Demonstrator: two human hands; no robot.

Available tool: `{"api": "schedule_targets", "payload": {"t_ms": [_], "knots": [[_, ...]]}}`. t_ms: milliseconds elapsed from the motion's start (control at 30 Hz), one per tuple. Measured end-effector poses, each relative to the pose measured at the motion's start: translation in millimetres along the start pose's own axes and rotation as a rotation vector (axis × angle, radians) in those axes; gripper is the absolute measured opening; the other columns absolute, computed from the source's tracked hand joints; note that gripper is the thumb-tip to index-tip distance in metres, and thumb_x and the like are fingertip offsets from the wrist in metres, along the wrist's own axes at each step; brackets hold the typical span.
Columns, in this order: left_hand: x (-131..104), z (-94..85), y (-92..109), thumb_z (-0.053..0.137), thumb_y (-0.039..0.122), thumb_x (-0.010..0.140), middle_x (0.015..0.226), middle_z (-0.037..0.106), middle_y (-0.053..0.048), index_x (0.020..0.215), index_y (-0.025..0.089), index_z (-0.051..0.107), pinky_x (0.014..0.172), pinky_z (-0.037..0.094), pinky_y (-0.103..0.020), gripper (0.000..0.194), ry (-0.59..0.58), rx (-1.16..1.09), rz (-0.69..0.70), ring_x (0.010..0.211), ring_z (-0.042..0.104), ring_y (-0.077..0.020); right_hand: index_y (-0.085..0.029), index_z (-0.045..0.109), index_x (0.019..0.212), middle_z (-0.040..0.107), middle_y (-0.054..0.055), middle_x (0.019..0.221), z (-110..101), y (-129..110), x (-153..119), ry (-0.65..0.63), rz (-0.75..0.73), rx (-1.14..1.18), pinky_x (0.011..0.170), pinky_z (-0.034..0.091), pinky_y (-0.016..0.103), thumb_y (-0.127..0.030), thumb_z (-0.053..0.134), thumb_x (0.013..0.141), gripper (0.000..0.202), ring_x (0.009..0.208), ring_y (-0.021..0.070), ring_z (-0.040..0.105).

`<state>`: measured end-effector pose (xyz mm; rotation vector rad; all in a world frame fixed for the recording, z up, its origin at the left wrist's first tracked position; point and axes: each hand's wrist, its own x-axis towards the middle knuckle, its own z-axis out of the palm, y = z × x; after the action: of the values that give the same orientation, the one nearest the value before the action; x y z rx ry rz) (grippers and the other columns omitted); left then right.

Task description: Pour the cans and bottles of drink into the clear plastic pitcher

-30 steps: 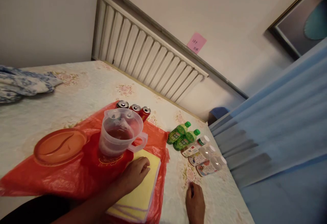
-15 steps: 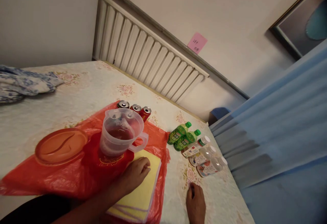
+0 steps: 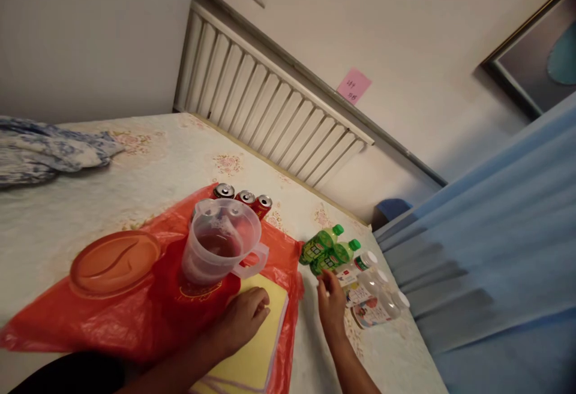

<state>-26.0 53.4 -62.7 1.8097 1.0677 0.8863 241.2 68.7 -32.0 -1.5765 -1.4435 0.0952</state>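
Covering the table, a pale tablecloth with printed pink flowers (image 3: 180,160) lies under all the things near the hands. At the right side hangs a long light-blue fabric curtain (image 3: 495,232). Beyond the table there is a white ribbed metal radiator (image 3: 270,100). On the tablecloth is spread a crumpled thin red plastic film (image 3: 103,322). On this film, nearest to the person, lies a flat stack of yellow rectangular sheets (image 3: 252,355) with purple edges. Just beside it stands upright a translucent plastic jug (image 3: 195,256), with dark liquid inside, and to its left lies a flat orange round disc (image 3: 114,262). Farther right, in one row, are two green plastic bottles (image 3: 320,244) and three clear plastic bottles with white caps (image 3: 375,313). The left hand (image 3: 247,319) rests over the yellow sheets, its fingers loosely bent, with a narrow gap. The right hand (image 3: 332,307) is at the row, near the green bottles; its thumb and forefinger stand a little apart, but I cannot tell whether they touch a bottle. Smallest are three metal cans (image 3: 263,205), one black and two red, close behind the jug.
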Motion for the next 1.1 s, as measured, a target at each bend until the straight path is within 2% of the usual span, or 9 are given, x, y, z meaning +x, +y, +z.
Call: {"api": "schedule_targets", "payload": {"t_ms": [100,167,300,467,600,700,833,933,1100], "knots": [[0.2,-2.8,3.1,0.048,0.019,0.083,0.085,0.062,-0.003,0.082,0.021,0.051,0.076,0.040,-0.030,0.004,-0.025,0.006,-0.011,0.082,0.056,-0.0183,-0.015,0.067,0.112,0.073,0.008,0.092,51.2,-46.6,54.4,-0.111,-0.094,0.060,0.079,0.056,0.036,-0.035,0.057,0.085,0.035,0.080,0.0212,0.068],[-0.1,-4.0,4.3,0.048,0.019,0.083,0.085,0.062,-0.003,0.081,0.021,0.050,0.076,0.039,-0.030,0.004,-0.031,0.015,-0.013,0.082,0.056,-0.0183,-0.015,0.064,0.122,0.073,0.009,0.098,84.4,-70.1,85.6,-0.202,-0.110,0.074,0.071,0.056,0.033,-0.032,0.060,0.083,0.043,0.074,0.0191,0.066],[-1.5,-5.3,5.9,0.048,0.020,0.083,0.086,0.062,-0.002,0.082,0.021,0.051,0.075,0.039,-0.030,0.003,-0.047,0.025,-0.033,0.081,0.055,-0.0183,-0.016,0.056,0.137,0.064,0.016,0.133,143.5,-99.5,130.8,-0.312,-0.213,-0.004,0.088,0.056,0.040,-0.029,0.077,0.072,0.070,0.098,0.0248,0.068],[-3.0,-7.6,9.8,0.049,0.020,0.083,0.084,0.062,-0.002,0.080,0.021,0.052,0.073,0.040,-0.030,0.003,-0.055,0.017,-0.059,0.080,0.055,-0.0185,-0.011,0.053,0.139,0.059,0.019,0.141,192.9,-113.2,152.0,-0.383,-0.242,-0.124,0.111,0.042,0.047,-0.028,0.086,0.063,0.085,0.128,0.0320,0.057],[-3.2,-7.7,10.8,0.051,0.019,0.082,0.084,0.062,-0.002,0.080,0.022,0.052,0.073,0.040,-0.030,0.003,-0.058,-0.002,-0.059,0.080,0.055,-0.0186,-0.013,0.058,0.133,0.066,0.014,0.132,208.9,-113.2,151.0,-0.420,-0.184,-0.082,0.109,0.043,0.044,-0.025,0.081,0.069,0.069,0.121,0.0279,0.061],[-3.3,-7.6,10.9,0.052,0.019,0.081,0.084,0.063,-0.002,0.079,0.022,0.053,0.073,0.040,-0.030,0.003,-0.056,0.000,-0.063,0.079,0.055,-0.0185,-0.017,0.062,0.126,0.072,0.008,0.121,208.2,-111.9,146.8,-0.393,-0.130,-0.030,0.102,0.049,0.041,-0.021,0.076,0.070,0.058,0.110,0.0244,0.066],[-3.3,-6.6,8.4,0.052,0.020,0.082,0.084,0.063,-0.002,0.084,0.022,0.055,0.074,0.042,-0.031,0.004,-0.037,-0.017,-0.063,0.080,0.057,-0.0189,-0.015,0.060,0.129,0.069,0.011,0.128,186.6,-112.1,137.3,-0.325,-0.111,0.050,0.105,0.048,0.041,-0.022,0.076,0.069,0.062,0.117,0.0250,0.063],[-2.1,-1.9,1.9,0.052,0.019,0.082,0.091,0.064,-0.004,0.094,0.021,0.057,0.081,0.046,-0.033,0.014,-0.012,-0.064,-0.057,0.087,0.060,-0.0201,-0.014,0.060,0.130,0.068,0.012,0.130,151.6,-113.0,123.1,-0.289,-0.114,0.091,0.104,0.050,0.042,-0.023,0.076,0.067,0.065,0.118,0.0265,0.063],[2.7,15.4,-14.0,0.055,0.019,0.081,0.107,0.062,-0.008,0.126,0.018,0.050,0.088,0.052,-0.037,0.046,0.090,-0.208,-0.109,0.086,0.062,-0.0184,-0.014,0.061,0.131,0.067,0.014,0.130,67.9,-111.5,74.0,-0.204,-0.057,0.135,0.101,0.053,0.042,-0.028,0.077,0.067,0.068,0.115,0.0279,0.065]]}}
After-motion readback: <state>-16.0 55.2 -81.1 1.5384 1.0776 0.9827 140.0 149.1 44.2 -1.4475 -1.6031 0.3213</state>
